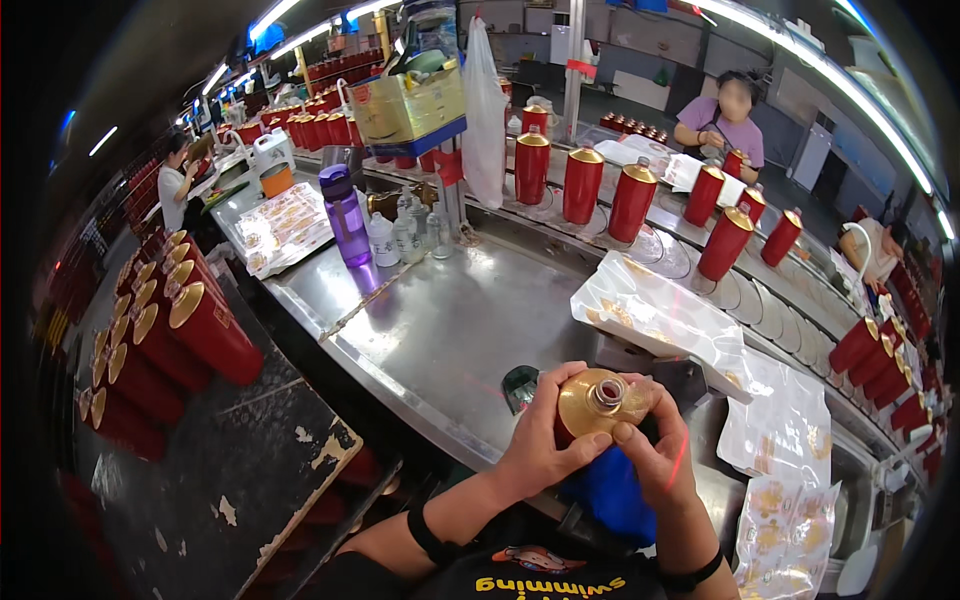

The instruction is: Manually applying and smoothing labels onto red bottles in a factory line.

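Both my hands are closed round one red bottle with a gold shoulder (577, 408), held upright above the near edge of the metal bench. Its bare glass neck faces up toward me. My left hand (548, 425) grips it from the left, thumb on the gold part. On the other side my right hand (655, 440) has its fingers on the gold shoulder and its thumb near the front. The bottle's lower body is mostly hidden by my hands. Just left of it lies a small dark green object (519, 386) whose kind I cannot make out.
Red bottles (632, 203) stand along a conveyor (760, 300) beyond the bench (430, 330). Printed sheets (775, 425) lie at the right. A purple drinking bottle (345, 217) and small clear bottles stand at the back left. More red bottles (205, 330) crowd a worn board (250, 470). Co-workers sit farther off.
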Motion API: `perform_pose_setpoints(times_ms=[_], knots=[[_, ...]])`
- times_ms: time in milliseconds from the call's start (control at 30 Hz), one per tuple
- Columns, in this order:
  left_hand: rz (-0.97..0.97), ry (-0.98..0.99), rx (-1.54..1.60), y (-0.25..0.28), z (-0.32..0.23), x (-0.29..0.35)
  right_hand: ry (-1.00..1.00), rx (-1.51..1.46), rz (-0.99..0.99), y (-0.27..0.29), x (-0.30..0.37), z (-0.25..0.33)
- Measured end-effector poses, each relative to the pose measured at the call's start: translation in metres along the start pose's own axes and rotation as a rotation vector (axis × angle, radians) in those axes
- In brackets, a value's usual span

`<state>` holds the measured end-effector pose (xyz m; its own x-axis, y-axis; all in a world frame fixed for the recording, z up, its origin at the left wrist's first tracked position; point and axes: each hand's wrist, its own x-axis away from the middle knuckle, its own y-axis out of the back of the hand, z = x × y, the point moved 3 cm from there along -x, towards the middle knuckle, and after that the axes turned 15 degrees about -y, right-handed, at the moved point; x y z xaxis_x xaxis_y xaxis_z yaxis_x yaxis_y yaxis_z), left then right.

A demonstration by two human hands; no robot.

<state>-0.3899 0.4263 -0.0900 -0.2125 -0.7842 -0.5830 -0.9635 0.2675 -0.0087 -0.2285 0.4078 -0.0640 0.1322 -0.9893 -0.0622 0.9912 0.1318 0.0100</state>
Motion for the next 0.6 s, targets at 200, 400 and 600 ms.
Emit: perform_pose_setpoints(times_ms=[200,400,600], knots=[[0.070,0.043,0.133,0.012,0.011,-0.008,0.074,0.152,-0.077,-0.004,-0.005,0.004],[-0.102,-0.070,0.035,0.002,-0.004,-0.002,0.106,0.150,-0.123,-0.010,-0.011,0.000],[-0.080,-0.016,0.084,0.003,-0.001,-0.006,0.018,0.049,-0.084,-0.006,-0.012,-0.004]])
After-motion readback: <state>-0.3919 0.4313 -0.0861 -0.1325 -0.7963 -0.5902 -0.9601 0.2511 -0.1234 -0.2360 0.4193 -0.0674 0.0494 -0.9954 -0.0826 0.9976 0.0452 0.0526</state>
